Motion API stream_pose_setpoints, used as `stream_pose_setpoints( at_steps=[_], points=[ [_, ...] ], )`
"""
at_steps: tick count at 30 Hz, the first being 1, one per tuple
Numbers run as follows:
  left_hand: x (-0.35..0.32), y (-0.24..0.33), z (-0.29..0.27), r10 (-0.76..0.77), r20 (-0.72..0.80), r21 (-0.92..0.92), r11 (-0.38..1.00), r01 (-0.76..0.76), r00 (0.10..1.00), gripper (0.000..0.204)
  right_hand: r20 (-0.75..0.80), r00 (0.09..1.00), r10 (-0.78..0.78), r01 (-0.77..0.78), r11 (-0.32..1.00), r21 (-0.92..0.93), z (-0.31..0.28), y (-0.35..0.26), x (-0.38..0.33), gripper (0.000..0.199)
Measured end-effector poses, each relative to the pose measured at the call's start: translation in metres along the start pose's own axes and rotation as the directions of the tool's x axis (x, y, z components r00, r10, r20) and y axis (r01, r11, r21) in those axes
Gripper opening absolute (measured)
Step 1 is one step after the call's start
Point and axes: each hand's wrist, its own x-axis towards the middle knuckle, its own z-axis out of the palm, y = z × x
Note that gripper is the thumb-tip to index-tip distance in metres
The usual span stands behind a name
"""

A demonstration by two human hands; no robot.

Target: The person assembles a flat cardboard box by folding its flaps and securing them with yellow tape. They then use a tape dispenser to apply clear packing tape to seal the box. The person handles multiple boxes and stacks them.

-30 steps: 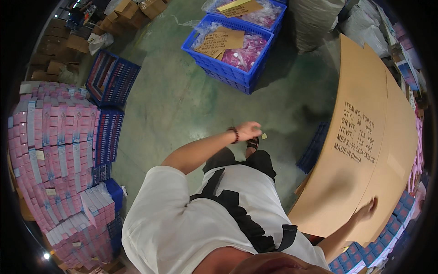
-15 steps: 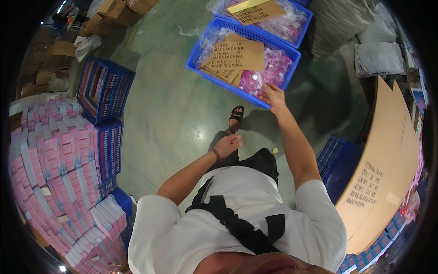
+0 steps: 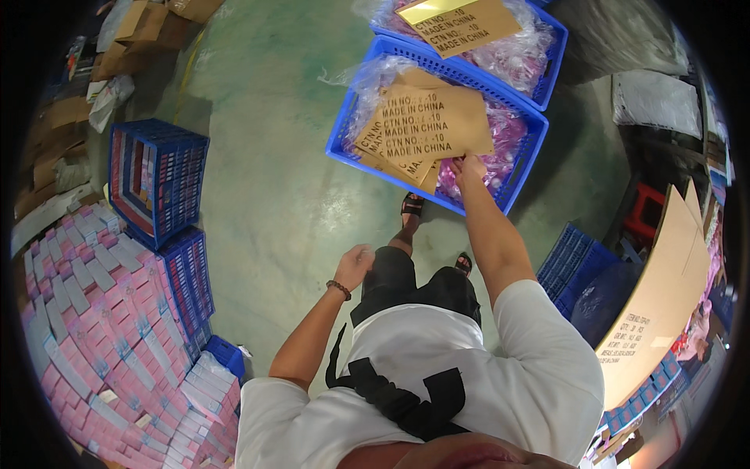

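My right hand (image 3: 471, 168) reaches into the nearer blue plastic crate (image 3: 406, 173), fingers closed at the lower edge of the top brown cardboard sheet (image 3: 445, 109). The fingertips are partly hidden against it. Beneath that sheet lie more cardboard pieces, over clear plastic wrap and small pink packets (image 3: 506, 139). What the packets contain is too small to tell. My left hand (image 3: 355, 266), with a beaded bracelet at the wrist, hangs above the floor in front of my legs. Its fingers are curled in, with nothing visible in them.
Beyond stands a second blue crate (image 3: 556, 66) with a cardboard sheet (image 3: 459, 25) on top. Blue crates (image 3: 181, 180) and stacked pink boxes (image 3: 109, 313) line the left. At right are a large carton (image 3: 652, 301), stacked blue crates (image 3: 574, 262), a red stool (image 3: 644, 211) and a white sack (image 3: 655, 102).
My right hand has moved from the pink packets by the crate's rim to the cardboard's edge. My left hand has drawn back and left. The view has shifted, and my other foot now shows.
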Motion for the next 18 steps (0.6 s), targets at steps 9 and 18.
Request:
stream_pose_setpoints(
  at_steps=[9, 18],
  points=[
    [0.067, 0.103, 0.015, 0.414, 0.022, 0.208, 0.888, -0.410, 0.910, 0.037, 0.083, 0.863, -0.498, 0.505, 0.859, -0.089, -0.095, -0.085, -0.071, 0.023],
    [0.084, 0.212, 0.084, 0.541, 0.217, 0.091, 0.817, -0.569, 0.812, 0.080, 0.451, 0.750, -0.484, 0.552, 0.833, -0.023, -0.199, -0.127, -0.201, 0.019]
  ],
)
